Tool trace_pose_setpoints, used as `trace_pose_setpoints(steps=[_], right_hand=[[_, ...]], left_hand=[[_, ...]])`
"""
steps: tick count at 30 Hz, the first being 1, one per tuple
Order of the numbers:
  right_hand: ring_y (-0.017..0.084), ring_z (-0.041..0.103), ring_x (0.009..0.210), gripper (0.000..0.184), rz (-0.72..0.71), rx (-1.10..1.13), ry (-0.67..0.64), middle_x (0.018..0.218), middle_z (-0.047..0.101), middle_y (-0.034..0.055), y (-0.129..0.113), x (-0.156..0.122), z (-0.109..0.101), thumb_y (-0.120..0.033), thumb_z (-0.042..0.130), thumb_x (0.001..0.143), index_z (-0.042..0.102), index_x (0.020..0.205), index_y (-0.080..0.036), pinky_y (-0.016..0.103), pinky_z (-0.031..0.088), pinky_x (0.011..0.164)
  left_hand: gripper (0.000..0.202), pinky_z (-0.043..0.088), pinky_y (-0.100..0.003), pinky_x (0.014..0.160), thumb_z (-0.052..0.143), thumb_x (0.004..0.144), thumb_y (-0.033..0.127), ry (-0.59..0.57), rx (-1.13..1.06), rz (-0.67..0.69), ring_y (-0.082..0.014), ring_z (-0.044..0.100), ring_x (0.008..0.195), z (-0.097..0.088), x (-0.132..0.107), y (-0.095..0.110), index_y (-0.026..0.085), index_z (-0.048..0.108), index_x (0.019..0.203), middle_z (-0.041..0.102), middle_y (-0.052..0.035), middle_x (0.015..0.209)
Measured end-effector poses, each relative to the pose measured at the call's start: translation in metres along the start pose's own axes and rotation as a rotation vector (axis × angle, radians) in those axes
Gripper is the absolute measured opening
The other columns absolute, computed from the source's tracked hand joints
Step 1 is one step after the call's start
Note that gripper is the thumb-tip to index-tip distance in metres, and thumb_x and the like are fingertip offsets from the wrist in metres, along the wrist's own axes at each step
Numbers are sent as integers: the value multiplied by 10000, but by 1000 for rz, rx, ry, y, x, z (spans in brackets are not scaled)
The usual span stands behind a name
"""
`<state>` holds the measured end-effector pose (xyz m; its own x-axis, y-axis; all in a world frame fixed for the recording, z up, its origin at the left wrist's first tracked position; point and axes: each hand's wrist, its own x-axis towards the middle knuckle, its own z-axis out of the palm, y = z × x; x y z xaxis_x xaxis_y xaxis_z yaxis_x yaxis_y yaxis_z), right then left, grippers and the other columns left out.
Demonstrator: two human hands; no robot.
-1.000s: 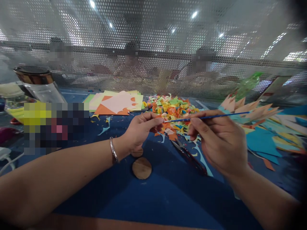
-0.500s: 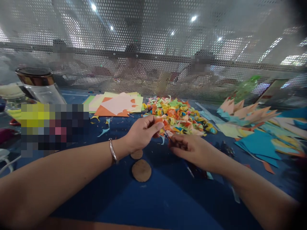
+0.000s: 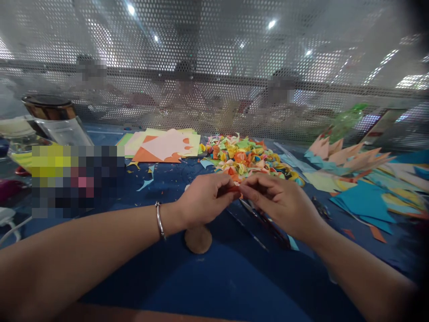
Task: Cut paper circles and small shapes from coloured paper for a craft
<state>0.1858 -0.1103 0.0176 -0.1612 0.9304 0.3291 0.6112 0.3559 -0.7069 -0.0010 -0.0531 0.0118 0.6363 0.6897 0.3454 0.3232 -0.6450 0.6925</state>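
Observation:
Between my two hands is a small orange paper piece (image 3: 236,188), mostly hidden by the fingertips. My left hand (image 3: 208,197), with a silver bangle on its wrist, pinches it from the left. Fingers closed, my right hand (image 3: 284,201) pinches the same piece from the right. Just beyond the fingertips lies a heap of small folded paper pieces (image 3: 248,156) in many colours. A round brown disc (image 3: 198,239) lies on the blue table below my left hand. Under my right hand is a dark, slim tool (image 3: 273,230), partly covered; its kind is unclear.
Stacked coloured paper sheets (image 3: 161,145) lie at the back left, near a clear jar (image 3: 62,125) with a dark lid. Pointed peach paper shapes (image 3: 348,156) and blue paper sheets (image 3: 365,201) are on the right. A perforated metal screen (image 3: 214,98) stands behind, with people beyond it.
My right hand has moved up and left to meet my left hand at the orange paper. My left hand has shifted right and slightly nearer, covering the second brown disc.

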Motion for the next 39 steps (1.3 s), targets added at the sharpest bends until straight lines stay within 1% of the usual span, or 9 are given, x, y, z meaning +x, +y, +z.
trace_pose_setpoints(steps=[7,12,21,25,29,32,36,37,39], right_hand=[[111,515,585,243,-45,-47,-9,686,616,-4,2,0,1,-381,542,947,651,824,-201,232,399,527],[117,535,597,249,-17,-29,-37,705,635,4,3,1,3,-381,530,950,642,829,-194,236,416,547],[96,435,462,238,-39,-20,-24,555,520,-35,-6,2,-2,-352,540,919,613,752,-199,236,351,463],[94,420,457,239,-49,-37,-42,548,520,-35,-7,0,-3,-359,535,925,607,757,-204,235,352,464],[105,464,515,273,-53,-41,-50,605,563,-13,-4,0,-4,-376,527,928,580,722,-203,233,383,498],[119,495,563,281,-34,-37,-38,632,570,-4,1,2,-4,-401,531,925,588,737,-201,236,396,520],[120,477,550,283,18,-91,-137,618,538,-13,4,2,1,-399,517,923,593,737,-200,242,381,510],[122,487,556,281,26,-111,-188,624,545,-11,4,2,4,-392,510,925,593,736,-200,245,385,518],[124,499,547,266,37,-157,-284,625,564,-8,2,0,8,-369,504,926,599,743,-201,250,378,516]], left_hand=[[207,305,-239,532,607,838,311,-64,-50,-106,-83,429,539,1,1,0,166,577,694,526,44,579],[212,408,-236,583,642,819,335,-193,-277,-213,-99,553,590,0,3,-7,155,593,719,628,6,644],[119,483,-202,681,732,761,217,-271,-703,-193,-66,598,638,-1,5,-13,124,678,711,673,13,681],[100,491,-206,686,703,791,221,-335,-666,-192,-71,616,655,-4,5,-13,129,701,750,692,1,708],[207,448,-206,626,666,830,310,-402,-488,-68,-72,561,616,-8,5,-11,138,635,718,622,23,659],[285,364,-203,551,677,817,382,-315,-345,16,-64,457,568,-13,8,-10,147,582,686,536,45,615],[167,410,-234,635,587,848,292,82,-196,-96,-90,510,645,-22,17,-22,151,620,764,617,7,718],[121,432,-247,678,590,827,251,125,-140,-160,-101,545,684,-24,20,-27,147,647,802,661,-13,781],[138,447,-265,715,589,770,185,86,-1,-242,-127,585,734,-31,24,-35,144,691,853,708,-41,859]])
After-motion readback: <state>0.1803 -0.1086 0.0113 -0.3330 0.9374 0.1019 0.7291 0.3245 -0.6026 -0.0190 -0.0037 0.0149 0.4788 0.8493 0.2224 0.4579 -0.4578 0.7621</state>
